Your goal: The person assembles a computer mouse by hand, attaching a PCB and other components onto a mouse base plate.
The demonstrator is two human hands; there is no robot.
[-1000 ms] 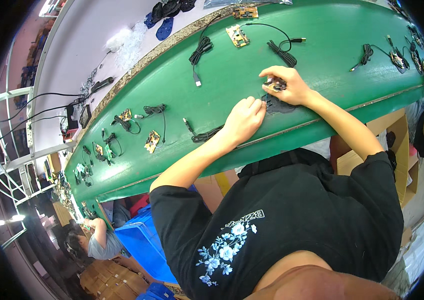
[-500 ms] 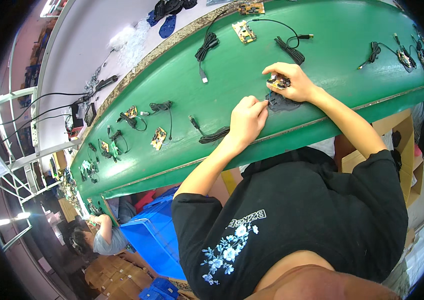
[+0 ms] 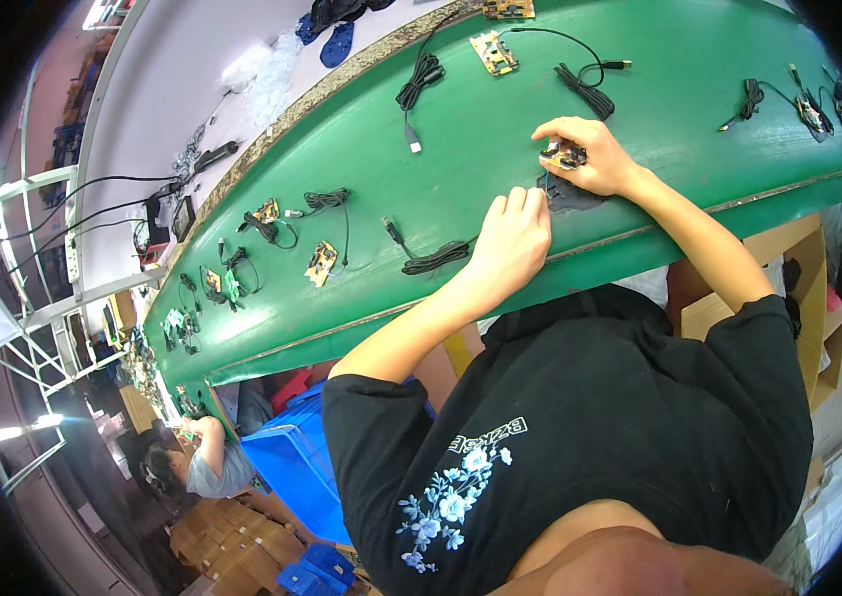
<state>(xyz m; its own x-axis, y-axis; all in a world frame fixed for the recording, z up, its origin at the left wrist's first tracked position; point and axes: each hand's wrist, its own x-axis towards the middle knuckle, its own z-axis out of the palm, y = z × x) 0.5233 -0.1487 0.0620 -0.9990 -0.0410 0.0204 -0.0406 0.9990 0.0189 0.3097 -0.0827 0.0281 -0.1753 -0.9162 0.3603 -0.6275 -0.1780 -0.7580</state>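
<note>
Right of centre, we see the left hand (image 3: pixel 515 234), fingers curled, any grip hidden from us; the right hand's (image 3: pixel 602 161) fingers grip a circuit board (image 3: pixel 566 156), seemingly unfinished, beside a dark piece (image 3: pixel 576 199) on the green bench (image 3: pixel 481 149). Toward the top, a yellow board (image 3: pixel 494 54) lies untouched.

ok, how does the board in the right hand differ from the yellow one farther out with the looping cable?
Held board: in the right hand, partly hidden by it; cabled board: lying on the green surface, in plain view. Held board is close in, cabled board farther out. Both are yellowish with dark parts.
</note>
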